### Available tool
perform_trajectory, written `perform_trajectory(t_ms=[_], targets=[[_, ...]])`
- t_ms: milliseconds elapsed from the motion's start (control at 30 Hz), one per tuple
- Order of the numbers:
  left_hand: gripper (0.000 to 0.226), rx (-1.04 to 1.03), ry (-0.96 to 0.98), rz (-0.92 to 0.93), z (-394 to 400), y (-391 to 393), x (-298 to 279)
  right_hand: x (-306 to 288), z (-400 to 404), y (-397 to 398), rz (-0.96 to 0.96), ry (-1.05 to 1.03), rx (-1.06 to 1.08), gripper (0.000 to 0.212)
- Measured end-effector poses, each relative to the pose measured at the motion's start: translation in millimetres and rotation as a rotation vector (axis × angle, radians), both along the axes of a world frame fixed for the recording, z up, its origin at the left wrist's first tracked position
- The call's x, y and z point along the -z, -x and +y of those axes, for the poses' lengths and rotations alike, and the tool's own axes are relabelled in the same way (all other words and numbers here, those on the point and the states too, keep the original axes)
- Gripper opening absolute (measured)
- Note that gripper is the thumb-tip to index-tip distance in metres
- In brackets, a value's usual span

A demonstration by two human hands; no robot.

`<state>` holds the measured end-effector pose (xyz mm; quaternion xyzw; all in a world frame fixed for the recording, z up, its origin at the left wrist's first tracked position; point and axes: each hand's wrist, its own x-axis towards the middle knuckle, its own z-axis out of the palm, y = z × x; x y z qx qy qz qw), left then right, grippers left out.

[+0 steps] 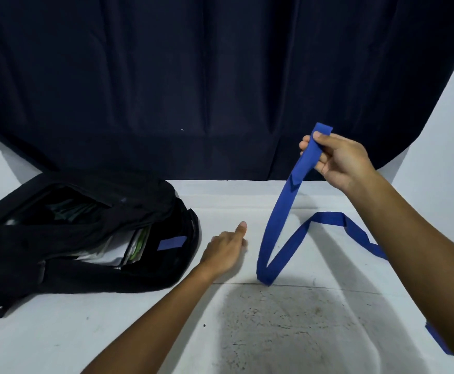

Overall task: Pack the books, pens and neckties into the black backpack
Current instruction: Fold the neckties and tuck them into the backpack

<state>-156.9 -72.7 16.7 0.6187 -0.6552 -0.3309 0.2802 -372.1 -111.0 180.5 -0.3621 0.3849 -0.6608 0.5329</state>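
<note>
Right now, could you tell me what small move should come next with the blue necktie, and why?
Probably the left hand should take the fold resting on the table. The right hand pinches only one end of the blue necktie; the rest trails loose, still outside the open black backpack.

Blue necktie (275, 222) pinched near one end in right grip (336, 160), hanging down to tabletop (112, 333). Black backpack (85, 233) left of left grip (227, 248), unzipped, books (123, 252) inside.

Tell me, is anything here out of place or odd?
The blue tie is not folded: the right hand pinches one end up, and the rest trails loose over the table and under the right arm. The backpack gapes open, papers showing.
</note>
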Motion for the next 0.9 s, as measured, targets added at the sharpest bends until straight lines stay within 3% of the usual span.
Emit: perform_trajectory(t_ms=[67, 133, 300, 433, 600, 733, 900], targets=[[0.056, -0.169, 0.139, 0.063, 0, 0, -1, -1, 0, -3, 0.010, 0.005, -0.018, 0.009], [0.051, -0.209, 0.096, 0.416, 7, 10, -18, -1, 2, -8, 0.027, 0.010, -0.054, 0.010], [0.067, 0.028, -0.578, 1.119, 23, 36, -61, -8, 17, -24, 0.090, 0.031, -0.164, 0.007], [0.078, -0.007, -0.783, 1.490, 15, 40, -80, -7, 37, -33, 0.219, 0.029, -0.289, 0.008], [0.074, -0.132, -0.674, 1.579, -5, 28, -92, 19, 61, -33, 0.336, -0.051, -0.399, 0.009], [0.072, -0.113, -0.602, 1.388, -22, 15, -92, 49, 73, -28, 0.419, -0.187, -0.496, 0.028], [0.059, 0.054, -0.568, 1.183, -24, 10, -79, 74, 81, -29, 0.388, -0.287, -0.540, 0.022]])
